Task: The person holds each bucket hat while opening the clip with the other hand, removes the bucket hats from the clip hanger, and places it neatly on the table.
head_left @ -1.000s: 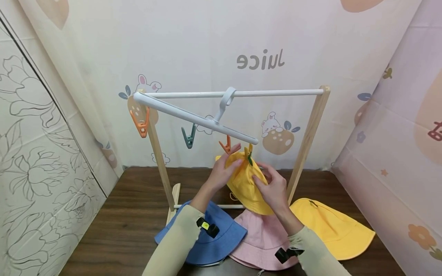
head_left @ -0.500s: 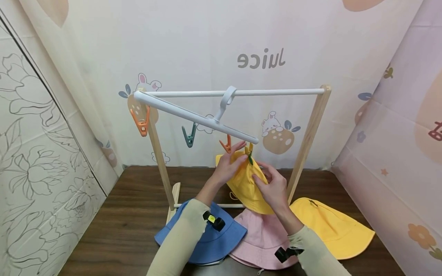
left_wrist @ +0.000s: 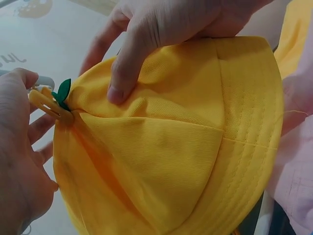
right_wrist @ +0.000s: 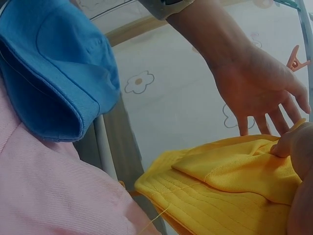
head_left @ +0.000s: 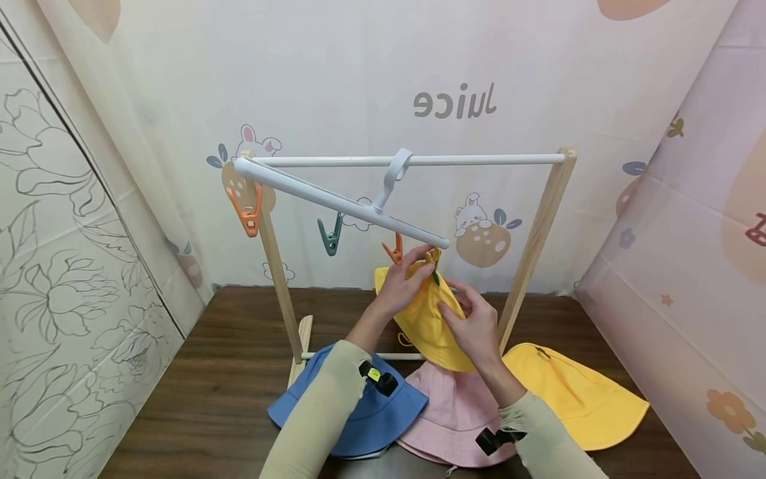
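A yellow bucket hat (head_left: pixel 431 319) hangs by its green-leafed crown from a yellow clothespin (left_wrist: pixel 51 105) at the low right end of a white hanger (head_left: pixel 341 203). My right hand (head_left: pixel 479 322) pinches the hat's side, thumb on the outer cloth, as the left wrist view (left_wrist: pixel 166 29) shows. My left hand (head_left: pixel 402 286) is at the crown beside the clothespin, its thumb close to the clip's handles. In the right wrist view the left hand's fingers (right_wrist: pixel 244 122) are spread and fairly straight, just over the cloth.
The hanger hooks on the white bar (head_left: pixel 491 159) of a wooden rack (head_left: pixel 541 233). Orange (head_left: pixel 248 216) and green (head_left: pixel 330 236) clothespins hang along it. Below, a blue hat (head_left: pixel 377 426), a pink hat (head_left: pixel 449 419) and another yellow hat (head_left: pixel 574 399) lie on the dark table (head_left: pixel 197 386).
My left hand has shifted right and slightly up along the hat's crown, closer to the yellow clothespin. My right hand has kept its hold on the hat.
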Demonstrator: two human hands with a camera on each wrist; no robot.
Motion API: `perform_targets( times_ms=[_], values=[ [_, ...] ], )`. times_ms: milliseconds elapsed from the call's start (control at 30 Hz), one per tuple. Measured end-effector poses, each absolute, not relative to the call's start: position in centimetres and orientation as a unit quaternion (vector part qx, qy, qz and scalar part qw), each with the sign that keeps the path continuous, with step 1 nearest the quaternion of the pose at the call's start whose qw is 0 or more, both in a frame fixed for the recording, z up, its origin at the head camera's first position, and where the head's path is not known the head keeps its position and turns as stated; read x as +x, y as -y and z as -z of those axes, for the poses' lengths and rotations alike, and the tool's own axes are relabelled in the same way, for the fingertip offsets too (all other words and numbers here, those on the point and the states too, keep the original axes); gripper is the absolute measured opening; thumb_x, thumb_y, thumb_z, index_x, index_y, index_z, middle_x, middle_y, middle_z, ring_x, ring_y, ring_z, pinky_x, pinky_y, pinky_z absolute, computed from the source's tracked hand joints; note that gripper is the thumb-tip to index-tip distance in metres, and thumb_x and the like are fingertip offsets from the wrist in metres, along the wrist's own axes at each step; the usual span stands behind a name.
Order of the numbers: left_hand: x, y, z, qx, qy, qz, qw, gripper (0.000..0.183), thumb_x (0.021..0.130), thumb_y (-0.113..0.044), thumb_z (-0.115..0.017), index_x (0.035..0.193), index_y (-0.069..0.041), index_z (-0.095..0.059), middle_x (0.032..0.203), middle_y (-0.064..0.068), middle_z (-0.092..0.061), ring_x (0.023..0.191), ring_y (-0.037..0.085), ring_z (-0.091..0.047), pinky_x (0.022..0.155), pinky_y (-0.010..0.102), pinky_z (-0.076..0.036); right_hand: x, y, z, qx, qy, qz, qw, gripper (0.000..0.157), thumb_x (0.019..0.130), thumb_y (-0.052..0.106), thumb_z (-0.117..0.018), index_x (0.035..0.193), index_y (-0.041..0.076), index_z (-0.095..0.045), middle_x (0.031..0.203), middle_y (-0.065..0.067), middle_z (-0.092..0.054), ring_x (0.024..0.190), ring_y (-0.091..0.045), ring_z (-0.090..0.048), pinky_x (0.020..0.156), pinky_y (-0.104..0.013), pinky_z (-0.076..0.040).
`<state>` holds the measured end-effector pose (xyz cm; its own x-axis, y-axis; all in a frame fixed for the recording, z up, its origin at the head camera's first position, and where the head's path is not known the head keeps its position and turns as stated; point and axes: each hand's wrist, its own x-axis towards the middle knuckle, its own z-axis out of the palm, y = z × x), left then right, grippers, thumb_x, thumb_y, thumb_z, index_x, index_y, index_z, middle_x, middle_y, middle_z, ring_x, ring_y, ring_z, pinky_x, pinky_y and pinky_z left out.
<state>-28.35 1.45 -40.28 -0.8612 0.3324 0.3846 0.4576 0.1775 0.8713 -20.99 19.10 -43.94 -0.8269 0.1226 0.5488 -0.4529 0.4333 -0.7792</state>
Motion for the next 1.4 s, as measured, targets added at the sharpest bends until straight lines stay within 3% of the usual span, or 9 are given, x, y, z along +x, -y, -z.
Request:
perform_targets(
  times_ms=[133, 367, 600, 733, 833, 1000, 1100, 1300, 1400],
  values=[
    [-28.5, -1.7, 40.2, -0.263, 0.750, 0.604, 0.049, 0.046, 0.117, -0.024, -0.054, 0.163, -0.019, -0.058, 0.154, 0.017, -0.071, 0.153, 0.039, -0.061, 0.131, 0.061, -0.045, -21.0, -19.1, 43.9, 0.100, 0.803, -0.521, 0.271, 0.044, 0.098, -0.001, -0.084, 0.141, 0.002, -0.075, 0.109, -0.025, -0.086, 0.101, -0.043, -0.084, 0.081, -0.002, -0.055],
    [-28.7, -2.0, 40.3, -0.277, 0.717, 0.638, 0.041, 0.045, 0.117, -0.016, -0.052, 0.162, -0.013, -0.058, 0.148, 0.020, -0.075, 0.144, 0.037, -0.067, 0.123, 0.040, -0.051, -21.0, -19.1, 43.9, 0.098, 0.804, -0.519, 0.273, 0.044, 0.098, -0.003, -0.084, 0.141, 0.003, -0.075, 0.108, -0.024, -0.086, 0.099, -0.044, -0.084, 0.078, -0.003, -0.054],
    [-28.8, -2.3, 40.4, -0.275, 0.709, 0.648, 0.038, 0.044, 0.119, -0.014, -0.051, 0.162, -0.008, -0.057, 0.149, 0.025, -0.073, 0.144, 0.041, -0.067, 0.125, 0.047, -0.054, -20.8, -19.1, 43.9, 0.100, 0.805, -0.518, 0.273, 0.043, 0.098, -0.002, -0.084, 0.140, 0.002, -0.075, 0.108, -0.025, -0.086, 0.100, -0.046, -0.084, 0.080, -0.002, -0.055],
    [-28.8, -2.3, 40.5, -0.266, 0.719, 0.641, 0.044, 0.042, 0.118, -0.015, -0.054, 0.159, -0.008, -0.059, 0.146, 0.024, -0.073, 0.141, 0.040, -0.067, 0.121, 0.044, -0.056, -20.9, -19.0, 43.9, 0.096, 0.808, -0.515, 0.272, 0.043, 0.097, -0.002, -0.085, 0.139, 0.003, -0.075, 0.107, -0.025, -0.086, 0.098, -0.042, -0.085, 0.079, -0.004, -0.056],
    [-28.9, -2.2, 40.5, -0.263, 0.722, 0.638, 0.045, 0.040, 0.118, -0.016, -0.055, 0.158, -0.009, -0.061, 0.143, 0.024, -0.074, 0.140, 0.039, -0.066, 0.119, 0.044, -0.056, -20.9, -19.1, 43.9, 0.092, 0.810, -0.512, 0.271, 0.043, 0.096, -0.002, -0.085, 0.138, 0.003, -0.076, 0.106, -0.024, -0.086, 0.095, -0.032, -0.086, 0.077, -0.005, -0.056],
    [-29.1, -1.8, 40.6, -0.259, 0.722, 0.641, 0.036, 0.039, 0.118, -0.017, -0.057, 0.155, -0.010, -0.063, 0.142, 0.022, -0.074, 0.141, 0.037, -0.065, 0.123, 0.047, -0.053, -21.0, -19.3, 43.9, 0.092, 0.813, -0.511, 0.266, 0.044, 0.096, -0.002, -0.086, 0.139, 0.004, -0.076, 0.106, -0.023, -0.086, 0.089, -0.003, -0.080, 0.075, -0.007, -0.057],
    [-29.1, -1.6, 40.5, -0.257, 0.720, 0.644, 0.027, 0.039, 0.118, -0.018, -0.057, 0.155, -0.010, -0.063, 0.141, 0.022, -0.072, 0.140, 0.037, -0.066, 0.123, 0.047, -0.054, -20.9, -19.3, 43.9, 0.093, 0.813, -0.511, 0.262, 0.044, 0.096, -0.001, -0.086, 0.139, 0.005, -0.076, 0.106, -0.023, -0.086, 0.087, 0.005, -0.076, 0.074, -0.007, -0.057],
    [-29.3, -1.3, 40.5, -0.257, 0.711, 0.655, 0.003, 0.040, 0.118, -0.018, -0.057, 0.156, -0.008, -0.061, 0.143, 0.025, -0.069, 0.140, 0.038, -0.063, 0.124, 0.046, -0.053, -20.9, -19.4, 43.9, 0.097, 0.817, -0.506, 0.258, 0.044, 0.097, 0.000, -0.086, 0.139, 0.005, -0.075, 0.107, -0.022, -0.087, 0.092, -0.008, -0.082, 0.076, -0.007, -0.057],
    [-29.5, -1.1, 40.5, -0.260, 0.704, 0.661, -0.006, 0.039, 0.118, -0.017, -0.056, 0.155, -0.006, -0.060, 0.145, 0.025, -0.070, 0.140, 0.037, -0.063, 0.127, 0.049, -0.051, -20.9, -19.4, 44.0, 0.099, 0.817, -0.507, 0.256, 0.045, 0.097, 0.000, -0.086, 0.139, 0.006, -0.075, 0.107, -0.022, -0.087, 0.091, -0.003, -0.081, 0.076, -0.007, -0.057]
  ],
)
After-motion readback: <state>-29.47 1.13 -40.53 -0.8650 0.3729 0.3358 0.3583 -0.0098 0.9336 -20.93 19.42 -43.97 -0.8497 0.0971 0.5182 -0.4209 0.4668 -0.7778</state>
